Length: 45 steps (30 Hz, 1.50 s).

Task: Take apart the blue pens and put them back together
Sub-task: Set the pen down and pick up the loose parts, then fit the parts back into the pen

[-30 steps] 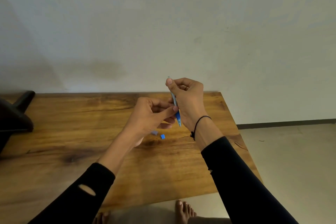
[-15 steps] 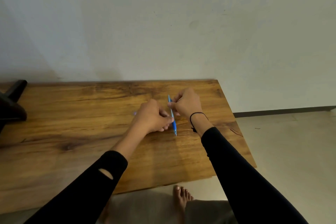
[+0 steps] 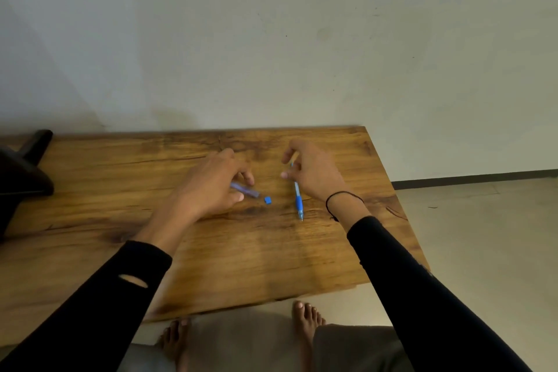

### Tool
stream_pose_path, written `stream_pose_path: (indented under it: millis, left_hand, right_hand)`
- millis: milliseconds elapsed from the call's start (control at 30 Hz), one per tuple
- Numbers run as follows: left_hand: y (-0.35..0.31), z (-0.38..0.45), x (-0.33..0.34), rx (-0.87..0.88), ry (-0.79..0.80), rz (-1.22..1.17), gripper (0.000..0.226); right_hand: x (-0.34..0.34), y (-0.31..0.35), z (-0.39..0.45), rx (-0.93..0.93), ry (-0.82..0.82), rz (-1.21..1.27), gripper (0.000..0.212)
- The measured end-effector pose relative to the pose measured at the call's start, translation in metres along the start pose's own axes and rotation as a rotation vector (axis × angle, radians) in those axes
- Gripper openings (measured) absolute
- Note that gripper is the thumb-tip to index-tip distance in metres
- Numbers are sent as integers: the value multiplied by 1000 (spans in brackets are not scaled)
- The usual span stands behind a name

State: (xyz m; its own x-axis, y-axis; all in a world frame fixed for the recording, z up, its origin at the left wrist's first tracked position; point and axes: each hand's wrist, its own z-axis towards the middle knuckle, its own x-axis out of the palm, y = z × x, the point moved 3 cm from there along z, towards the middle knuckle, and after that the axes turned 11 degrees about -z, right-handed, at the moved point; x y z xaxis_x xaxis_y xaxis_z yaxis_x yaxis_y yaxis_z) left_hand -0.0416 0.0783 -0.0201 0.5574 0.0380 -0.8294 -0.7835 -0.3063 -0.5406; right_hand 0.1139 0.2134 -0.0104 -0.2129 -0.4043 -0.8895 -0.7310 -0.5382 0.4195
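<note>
A blue pen (image 3: pixel 298 200) lies on the wooden table (image 3: pixel 241 251), tip toward me. My right hand (image 3: pixel 314 174) hovers over its far end with the fingers spread and does not grip it. A short, translucent bluish pen piece (image 3: pixel 248 191) lies left of the pen, and a small blue cap piece (image 3: pixel 267 200) sits between them. My left hand (image 3: pixel 211 187) is low over the bluish piece, with thumb and forefinger apart on either side of it. One end of that piece is hidden under the hand.
A dark object (image 3: pixel 21 178) stands at the table's far left edge. The table meets a pale wall at the back and ends at the right over a grey floor. My bare feet (image 3: pixel 305 317) show below the near edge.
My right hand has lowered the blue pen from mid-air onto the table and opened off it. My left hand let go of the pen and moved left over the bluish piece.
</note>
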Motion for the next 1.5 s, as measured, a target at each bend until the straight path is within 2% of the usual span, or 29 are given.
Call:
stream_pose_path:
  millis: [67,133,300,400,500,567,667,733,833,900,1000,1267,1500]
  left_hand:
    - [-3,-2,3,44,-30,19,23]
    - [-4,-2,5,71,-68,43,16]
    - [-3,-1,6,94,-88,69,13]
    - [-3,-1,4,86,-90,59,11]
    - [-2,0,3,72,-97,23,11]
    - [-1,0,3,56,-107,-36,10]
    - [1,1,3,53,-127,-145,10]
    - [2,4,1,69,-147,-252,9]
    - [3,7,-1,72,-163,-425,17]
    - [3,8,0,51,-164,-524,15]
    - [1,7,2,54,-161,-573,14]
    - [-1,7,2,60,-164,-549,11]
    - [-7,5,4,109,-143,-379,7]
  right_hand:
    - [13,10,-12,-237,108,-159,27]
    - [25,16,-22,-374,141,-278,24]
    - [34,16,-27,-453,62,-364,18]
    - [33,17,-25,-433,65,-350,27]
    - [27,15,-19,-378,55,-211,26]
    - [23,10,-13,-267,21,-48,19]
    - [17,3,-11,-89,3,339,20]
    - [15,3,-11,-84,-31,462,19]
    - [12,6,-11,-121,-80,503,13]
    - [9,7,-11,-121,-88,574,12]
    - [6,6,-11,-103,-80,709,12]
    - [6,5,-7,-106,-38,597,9]
    - [1,5,-7,-192,21,300,6]
